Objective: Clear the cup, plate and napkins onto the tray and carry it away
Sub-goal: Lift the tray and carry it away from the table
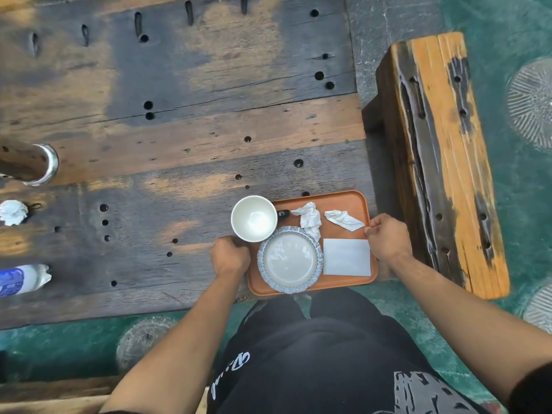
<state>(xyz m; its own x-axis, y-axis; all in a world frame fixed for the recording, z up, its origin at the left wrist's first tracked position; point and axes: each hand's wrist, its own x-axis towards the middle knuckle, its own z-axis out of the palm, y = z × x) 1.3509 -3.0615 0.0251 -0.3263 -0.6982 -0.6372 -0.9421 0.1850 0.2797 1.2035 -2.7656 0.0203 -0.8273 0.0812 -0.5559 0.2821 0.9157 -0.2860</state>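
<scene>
orange tray (343, 201) sitting at the near right corner of the wooden table (179, 130), carrying white cup (254, 218), blue-rimmed plate (290, 259), two crumpled napkins (310, 218) and a flat napkin (346, 257); left hand (230, 256) gripping the tray's left edge; right hand (388, 238) curling around its right edge; wooden bench (442, 156) standing just beside the table; plastic bottle (24, 279) lying far left

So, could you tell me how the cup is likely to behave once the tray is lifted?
The cup looks empty, so probably light and quick to slide. It stands tall by the tray's left edge, so a tilt might tip it. The plate beside it may block sliding that way.
</scene>
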